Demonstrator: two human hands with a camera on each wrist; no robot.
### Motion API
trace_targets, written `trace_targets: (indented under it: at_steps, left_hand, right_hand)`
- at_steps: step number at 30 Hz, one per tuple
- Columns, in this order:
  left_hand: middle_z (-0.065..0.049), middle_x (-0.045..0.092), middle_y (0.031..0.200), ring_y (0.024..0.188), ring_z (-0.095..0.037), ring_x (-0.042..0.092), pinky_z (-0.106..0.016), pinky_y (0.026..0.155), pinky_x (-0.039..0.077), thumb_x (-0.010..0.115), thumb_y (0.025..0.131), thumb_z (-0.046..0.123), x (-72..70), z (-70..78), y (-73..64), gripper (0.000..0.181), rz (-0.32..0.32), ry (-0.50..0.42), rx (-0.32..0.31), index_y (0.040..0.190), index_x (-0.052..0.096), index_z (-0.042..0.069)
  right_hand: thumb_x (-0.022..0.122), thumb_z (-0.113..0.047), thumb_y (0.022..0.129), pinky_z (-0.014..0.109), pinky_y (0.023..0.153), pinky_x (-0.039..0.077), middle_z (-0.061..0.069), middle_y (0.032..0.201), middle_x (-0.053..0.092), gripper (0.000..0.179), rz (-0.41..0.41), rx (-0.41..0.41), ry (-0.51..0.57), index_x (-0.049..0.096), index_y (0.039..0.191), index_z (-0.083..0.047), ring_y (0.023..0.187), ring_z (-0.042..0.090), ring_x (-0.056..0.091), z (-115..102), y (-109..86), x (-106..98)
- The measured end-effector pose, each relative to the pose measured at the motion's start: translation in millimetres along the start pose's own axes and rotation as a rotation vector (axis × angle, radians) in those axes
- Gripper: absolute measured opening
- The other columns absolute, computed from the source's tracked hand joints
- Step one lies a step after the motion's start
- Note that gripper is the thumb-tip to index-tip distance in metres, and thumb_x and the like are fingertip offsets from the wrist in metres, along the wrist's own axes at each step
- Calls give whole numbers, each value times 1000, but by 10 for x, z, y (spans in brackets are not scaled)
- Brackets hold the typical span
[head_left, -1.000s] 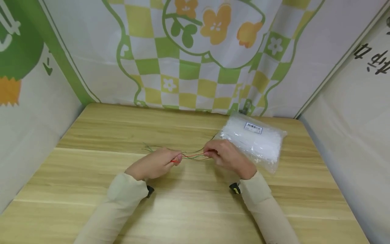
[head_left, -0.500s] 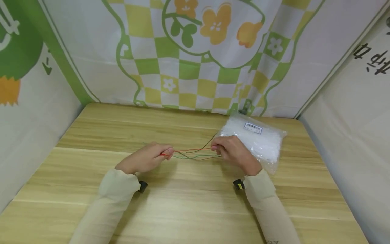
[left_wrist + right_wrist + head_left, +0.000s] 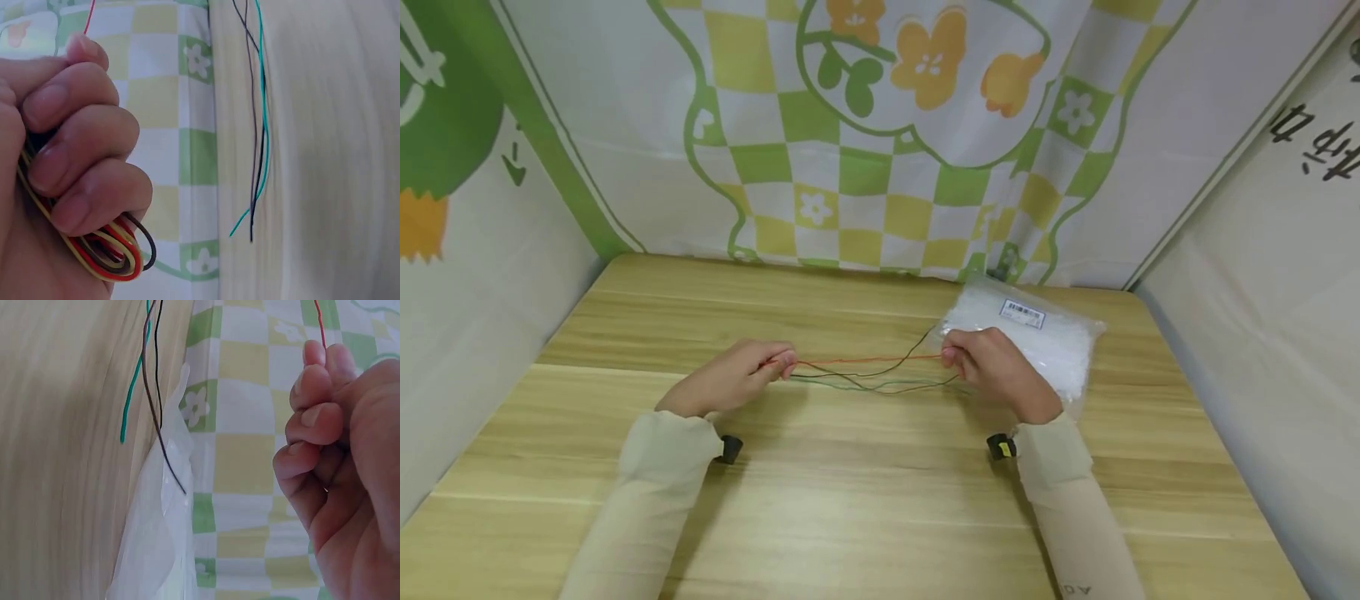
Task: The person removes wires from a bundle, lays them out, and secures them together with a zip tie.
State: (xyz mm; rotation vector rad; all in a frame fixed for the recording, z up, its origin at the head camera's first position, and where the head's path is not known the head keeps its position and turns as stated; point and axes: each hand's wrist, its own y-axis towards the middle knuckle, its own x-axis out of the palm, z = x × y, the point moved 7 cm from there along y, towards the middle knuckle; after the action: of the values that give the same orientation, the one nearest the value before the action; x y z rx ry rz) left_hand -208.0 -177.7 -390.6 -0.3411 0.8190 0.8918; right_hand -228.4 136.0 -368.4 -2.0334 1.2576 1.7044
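Here's the left hand, fingers curled firmly round a looped bundle of wires, yellow, red and dark, its bend poking out below the little finger; thumb and forefinger meet at the top, and a red wire leaves from there. Across to the right hand: it pinches that same red wire at the fingertips, the other fingers folded in. Between the two hands the red line runs nearly straight!

Nearer the person, three loose ones sag and cross over the wooden table: a green wire, a brown wire and a black wire, the black one angling up towards a clear plastic bag. That bag sits just beyond the right hand, packed with something white, a barcode label on top. Rolled pale sleeves, a small black device at each wrist, and at the back a green-and-yellow checked curtain with orange flowers.
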Motion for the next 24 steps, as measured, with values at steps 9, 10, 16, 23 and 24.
trace_targets:
  at_steps: [9,10,16,23,24]
  left_hand:
    - [6,43,74,61,-2,32,-23,60,34,47,114,16,-114,-137,-99,32,2,-48,-61,85,57,6]
    - [6,43,73,62,-2,32,-23,61,34,48,113,15,-124,-148,-110,32,5,-48,-57,84,57,6]
    - [8,42,74,66,-2,36,-22,66,38,50,113,14,-112,-174,-111,30,-23,-72,-20,85,57,5]
    - [4,40,72,65,-3,37,-24,64,39,46,113,10,-114,-230,-142,27,-29,-215,-56,92,58,-1]
    - [4,40,72,64,-3,38,-24,64,39,46,113,10,-111,-233,-149,26,-37,-228,-56,93,58,-2]
  right_hand:
    - [62,-4,105,28,65,47,0,69,66,26,-61,97,-2,66,81,-13,59,6,48,189,-77,-42]
    - [62,-4,105,28,65,47,-2,68,64,27,-62,107,-3,66,80,-13,59,5,47,215,-92,-51]
    - [62,-8,106,28,65,45,-5,65,59,26,-91,158,31,67,81,-13,56,5,44,317,-139,-57]
    - [57,-11,109,27,65,45,-6,64,58,28,-135,273,90,70,85,-10,55,7,48,406,-175,-33]
    - [56,-11,109,27,65,46,-6,63,58,28,-137,273,92,70,85,-10,55,7,48,411,-175,-28]
